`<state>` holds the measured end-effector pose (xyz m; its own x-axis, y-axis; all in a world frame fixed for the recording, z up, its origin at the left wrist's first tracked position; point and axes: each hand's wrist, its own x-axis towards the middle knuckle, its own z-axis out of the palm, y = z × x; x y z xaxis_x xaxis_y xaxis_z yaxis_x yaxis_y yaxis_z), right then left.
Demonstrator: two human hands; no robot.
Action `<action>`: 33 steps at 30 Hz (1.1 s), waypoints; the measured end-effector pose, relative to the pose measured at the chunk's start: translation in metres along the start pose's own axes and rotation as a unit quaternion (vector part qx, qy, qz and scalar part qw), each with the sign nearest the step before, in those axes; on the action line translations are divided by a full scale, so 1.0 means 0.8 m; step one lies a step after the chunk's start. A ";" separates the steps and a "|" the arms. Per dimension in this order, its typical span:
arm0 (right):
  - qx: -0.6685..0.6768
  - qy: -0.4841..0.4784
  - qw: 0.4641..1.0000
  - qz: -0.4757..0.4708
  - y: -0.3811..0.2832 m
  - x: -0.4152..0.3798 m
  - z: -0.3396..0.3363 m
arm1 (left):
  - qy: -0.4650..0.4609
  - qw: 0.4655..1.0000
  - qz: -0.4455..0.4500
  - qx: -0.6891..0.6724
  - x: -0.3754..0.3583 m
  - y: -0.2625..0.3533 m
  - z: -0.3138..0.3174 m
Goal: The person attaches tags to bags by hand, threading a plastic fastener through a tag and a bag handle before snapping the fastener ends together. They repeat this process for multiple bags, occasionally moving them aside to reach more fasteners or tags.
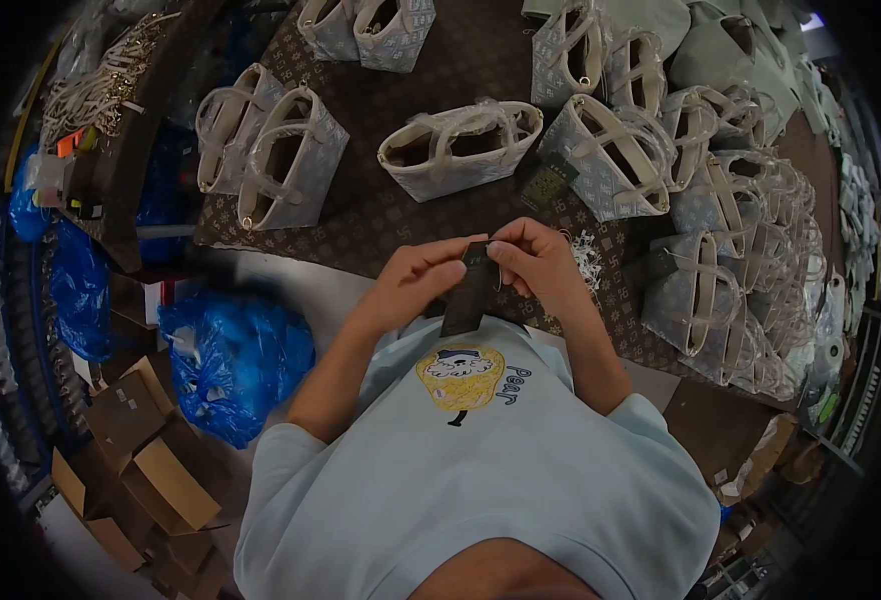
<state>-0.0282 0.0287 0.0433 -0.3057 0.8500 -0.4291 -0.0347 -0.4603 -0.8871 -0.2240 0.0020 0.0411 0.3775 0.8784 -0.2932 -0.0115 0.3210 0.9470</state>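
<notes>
In front of my chest, at the table's near edge, both hands are raised around a dark hang tag [467,298]. My left hand [416,283] pinches the tag near its top between thumb and fingers. My right hand [538,262] is closed at the tag's upper corner, fingertips pressed together; a thin string seems to be there, but it is too small to make out surely. A pile of white tag strings [586,258] lies beside my right hand. Beyond my hands stands a grey patterned handbag [451,172] with plastic-wrapped handles, and another dark tag [549,180] lies to its right.
The brown patterned table [361,225] carries several more handbags [611,165], crowded on the right. Light green bags [736,60] are heaped at the back right. At left are a blue plastic bag [236,365] on the floor, open cardboard boxes [151,440] and a bundle of straps [111,80].
</notes>
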 end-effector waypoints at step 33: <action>0.113 -0.046 0.989 -0.083 0.036 0.037 0.023 | 0.150 0.946 0.226 0.175 0.040 -0.008 -0.004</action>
<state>-0.0555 0.0359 0.0082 -0.3627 0.8963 -0.2552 -0.2997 -0.3715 -0.8787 -0.2151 0.0292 0.0251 0.1274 0.9757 0.1785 0.2183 -0.2032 0.9545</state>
